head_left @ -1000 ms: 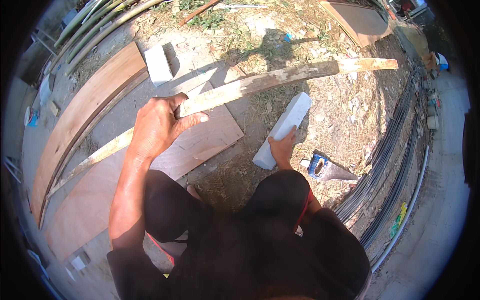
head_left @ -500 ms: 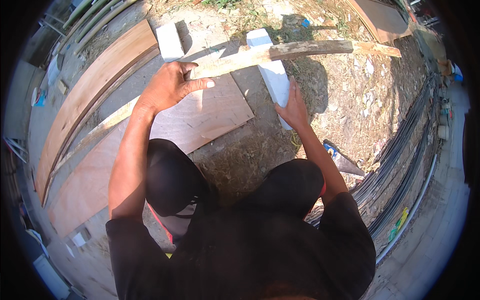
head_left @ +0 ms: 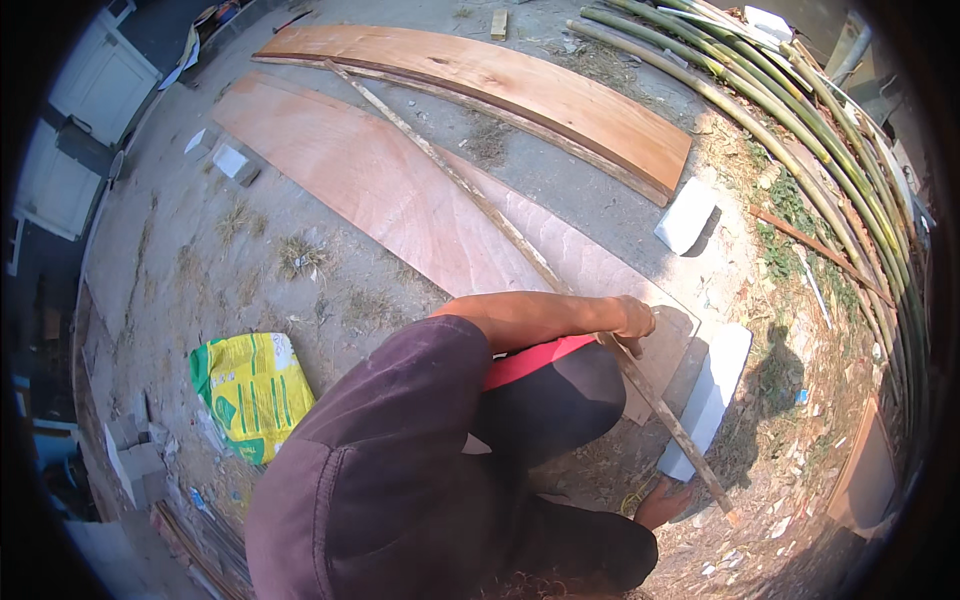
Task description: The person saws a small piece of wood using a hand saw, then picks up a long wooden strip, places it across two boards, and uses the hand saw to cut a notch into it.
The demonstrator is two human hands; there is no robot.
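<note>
My left hand (head_left: 632, 318) is closed on a long, thin wooden strip (head_left: 490, 210), its fingers bent around it. The strip runs slantwise over a thin plywood sheet (head_left: 370, 180) on the ground and across a long white block (head_left: 712, 385). My right hand (head_left: 663, 502) grips the near end of that white block, beside the strip; part of its fingers is hidden. The strip's near end sticks out past the block, just right of my right hand.
Thick reddish boards (head_left: 480, 85) lie beyond the plywood, with another white block (head_left: 686, 216) by their end. Bamboo poles (head_left: 800, 120) are piled at the far right. A yellow-green bag (head_left: 255, 395) lies on the left, and a brown panel (head_left: 868, 465) at the right edge.
My view has swung left, bringing the full plywood, the boards and the yellow-green bag into sight. My left hand stays on the strip and my right on the white block.
</note>
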